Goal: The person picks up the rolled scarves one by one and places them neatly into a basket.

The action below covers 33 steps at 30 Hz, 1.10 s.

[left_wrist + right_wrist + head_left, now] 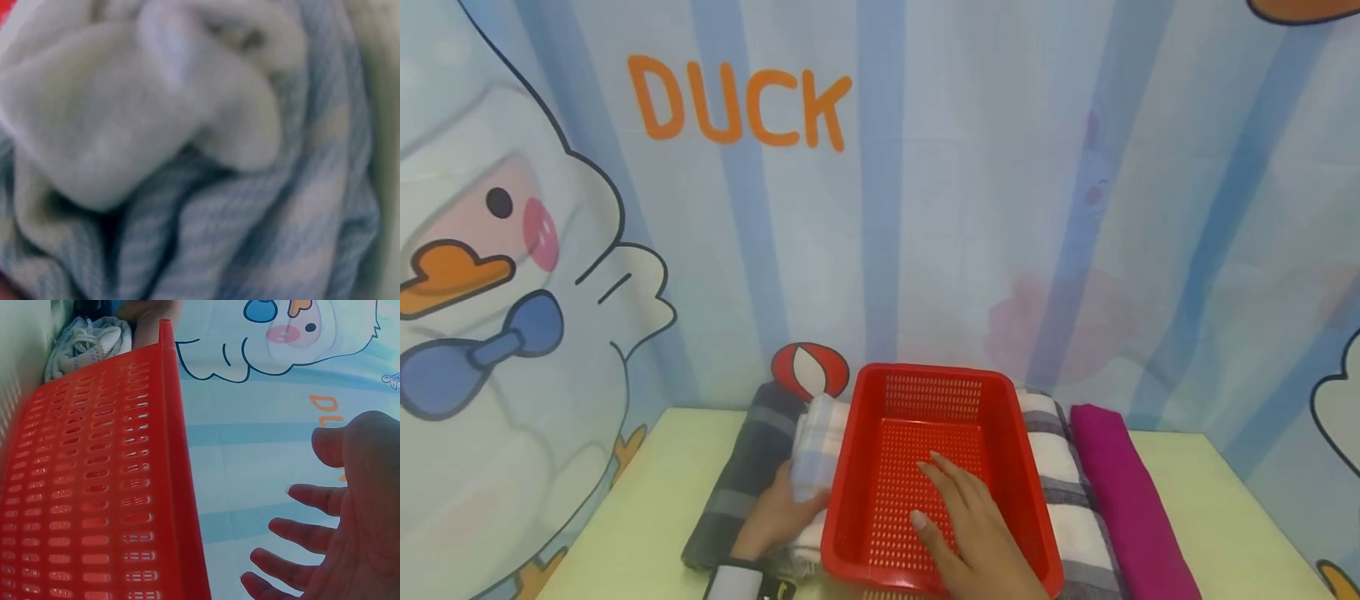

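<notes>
A red plastic basket (pixel 936 575) with slotted sides stands in the middle of the table; its mesh floor shows bare. To its left lies a rolled blue-and-white plaid cloth (pixel 815 454). My left hand (pixel 778 512) grips this roll from its left side, thumb across the near part; its other fingers are mostly hidden. Seen close and blurred, the cloth's folded end (pixel 206 200) fills the left wrist view. My right hand (pixel 973 533) hovers over the basket's near right part, fingers spread and holding nothing. In the right wrist view the right hand (pixel 331 531) is apart from the basket wall (pixel 94 487).
Left of the roll lies a dark grey folded cloth (pixel 730 496). Right of the basket are a striped white-and-grey folded cloth (pixel 1063 492) and a long magenta roll (pixel 1135 508). Behind the pale yellow table (pixel 647 500) hangs a duck-print curtain (pixel 955 208).
</notes>
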Tool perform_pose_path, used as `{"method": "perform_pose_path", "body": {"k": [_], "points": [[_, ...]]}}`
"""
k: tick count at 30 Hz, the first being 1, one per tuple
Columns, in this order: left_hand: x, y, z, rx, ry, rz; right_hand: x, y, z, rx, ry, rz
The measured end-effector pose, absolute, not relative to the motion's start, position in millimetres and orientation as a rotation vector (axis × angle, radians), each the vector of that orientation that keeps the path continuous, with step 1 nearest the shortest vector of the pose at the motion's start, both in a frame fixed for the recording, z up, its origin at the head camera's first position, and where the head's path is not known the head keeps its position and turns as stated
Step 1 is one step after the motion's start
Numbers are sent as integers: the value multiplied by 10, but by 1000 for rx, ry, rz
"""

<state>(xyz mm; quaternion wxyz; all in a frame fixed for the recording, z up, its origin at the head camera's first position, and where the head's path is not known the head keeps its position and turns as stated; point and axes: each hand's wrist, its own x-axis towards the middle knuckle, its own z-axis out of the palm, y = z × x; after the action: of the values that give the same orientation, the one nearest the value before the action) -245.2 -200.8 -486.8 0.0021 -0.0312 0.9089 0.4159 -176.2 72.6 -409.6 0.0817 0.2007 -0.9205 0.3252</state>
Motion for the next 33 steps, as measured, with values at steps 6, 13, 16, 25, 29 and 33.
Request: {"method": "perform_pose_path", "body": {"k": [6,13,16,25,29,33], "points": [[-2496,-2003,-4886,-70,2856,1349,-1771,706,-4054,598,-2755,968],[-2497,-1986,-4833,32,2947,1469,-1769,662,-4060,586,-2745,961],[-2492,-2001,-4797,33,2978,1529,-1769,641,-4072,576,-2761,947],[-2497,-2023,-4742,-28,2974,1560,-1797,578,-4105,610,-2793,969],[-2484,-2037,-4725,-17,3017,1577,-1810,533,-4120,638,-2792,964],[-2471,-2067,-4692,-19,3059,1563,-1816,495,-4137,652,-2796,956]]}}
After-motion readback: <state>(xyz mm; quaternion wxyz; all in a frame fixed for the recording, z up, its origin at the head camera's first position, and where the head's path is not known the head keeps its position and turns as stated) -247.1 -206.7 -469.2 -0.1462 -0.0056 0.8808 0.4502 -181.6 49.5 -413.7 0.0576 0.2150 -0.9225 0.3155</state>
